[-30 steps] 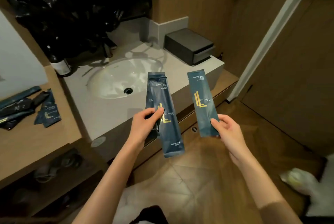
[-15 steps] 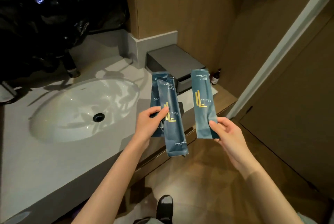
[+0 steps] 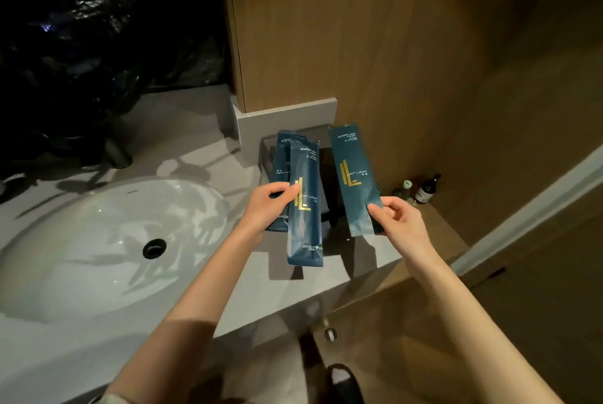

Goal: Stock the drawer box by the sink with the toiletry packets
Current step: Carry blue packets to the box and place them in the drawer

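Right of the sink (image 3: 98, 240), the left hand (image 3: 267, 204) is pinching two packets (image 3: 305, 208) in its fingers (image 3: 288, 190) and the right hand (image 3: 398, 217) is pinching a third packet (image 3: 354, 181), all now hanging closer to the drawer box (image 3: 327, 175) on the bench (image 3: 195, 129) than before, with none apparently stocked yet.

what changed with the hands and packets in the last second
The left hand, holding two packets, and the right hand, holding one packet, came forward to the drawer box, which the packets now partly hide. Grips unchanged; nothing let go.
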`<action>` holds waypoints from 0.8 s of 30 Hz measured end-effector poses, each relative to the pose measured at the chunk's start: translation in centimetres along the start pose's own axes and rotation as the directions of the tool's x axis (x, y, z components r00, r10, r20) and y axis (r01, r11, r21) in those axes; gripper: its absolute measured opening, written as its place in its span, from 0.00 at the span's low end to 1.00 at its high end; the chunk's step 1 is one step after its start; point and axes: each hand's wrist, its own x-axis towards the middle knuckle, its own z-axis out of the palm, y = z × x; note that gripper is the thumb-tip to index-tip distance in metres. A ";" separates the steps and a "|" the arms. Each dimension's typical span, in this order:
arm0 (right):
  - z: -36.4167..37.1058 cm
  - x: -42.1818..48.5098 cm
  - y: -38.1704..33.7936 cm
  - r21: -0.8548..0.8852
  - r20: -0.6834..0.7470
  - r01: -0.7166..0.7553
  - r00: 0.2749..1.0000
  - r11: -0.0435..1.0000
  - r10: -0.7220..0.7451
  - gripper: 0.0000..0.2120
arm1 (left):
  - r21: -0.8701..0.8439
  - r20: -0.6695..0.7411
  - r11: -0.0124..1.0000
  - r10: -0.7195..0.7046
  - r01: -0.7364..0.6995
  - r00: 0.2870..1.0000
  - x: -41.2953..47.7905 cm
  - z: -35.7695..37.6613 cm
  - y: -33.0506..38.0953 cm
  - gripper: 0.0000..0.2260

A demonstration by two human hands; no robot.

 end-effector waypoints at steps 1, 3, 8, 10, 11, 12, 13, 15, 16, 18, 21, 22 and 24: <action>-0.3 1.7 0.0 -0.003 0.038 0.022 0.999 1.000 -0.022 0.03 | 0.007 -0.031 1.000 0.000 0.001 1.000 0.8 0.6 -0.1 0.09; -0.8 4.9 0.2 -0.023 0.107 0.066 0.992 0.998 -0.063 0.02 | 0.002 -0.119 1.000 -0.019 0.020 0.993 2.1 1.7 -0.2 0.08; -1.3 11.0 0.2 -0.076 0.261 0.155 0.957 0.985 -0.130 0.04 | -0.027 -0.335 0.998 -0.062 0.056 0.940 4.5 4.2 -0.7 0.07; -1.3 12.9 0.4 -0.098 0.306 0.167 0.943 0.981 -0.130 0.05 | 0.008 -0.398 0.998 -0.052 0.060 0.916 5.4 5.1 -0.8 0.07; -1.3 13.8 0.5 -0.109 0.326 0.174 0.936 0.979 -0.130 0.05 | 0.024 -0.429 0.998 -0.049 0.066 0.902 5.8 5.5 -1.0 0.08; -1.3 14.6 0.6 -0.125 0.340 0.178 0.932 0.976 -0.126 0.05 | 0.042 -0.457 0.997 -0.042 0.069 0.889 6.3 5.9 -1.1 0.10; -1.2 15.3 0.8 -0.144 0.353 0.184 0.928 0.972 -0.124 0.05 | 0.075 -0.483 0.993 -0.041 0.088 0.875 6.6 6.1 -1.1 0.11; -1.1 16.5 1.3 -0.185 0.375 0.207 0.918 0.961 -0.126 0.04 | 0.154 -0.530 0.977 -0.042 0.145 0.847 7.3 6.6 -1.5 0.11; -1.0 16.9 1.5 -0.202 0.383 0.222 0.914 0.954 -0.132 0.04 | 0.191 -0.552 0.966 -0.041 0.174 0.833 7.6 6.7 -1.7 0.13; -0.8 17.4 1.7 -0.228 0.389 0.251 0.909 0.941 -0.148 0.04 | 0.278 -0.576 0.936 -0.015 0.214 0.817 8.0 7.0 -2.2 0.20; -0.6 17.9 1.7 -0.316 0.393 0.303 0.904 0.899 -0.166 0.12 | 0.446 -0.568 0.851 0.029 0.278 0.823 8.2 7.8 -2.1 0.25; -0.6 18.0 1.8 -0.346 0.391 0.315 0.905 0.884 -0.170 0.13 | 0.492 -0.566 0.817 0.037 0.301 0.824 8.1 8.0 -2.0 0.23; -0.6 18.0 1.9 -0.386 0.393 0.343 0.901 0.856 -0.184 0.16 | 0.575 -0.565 0.750 0.075 0.327 0.822 7.9 8.5 -1.9 0.22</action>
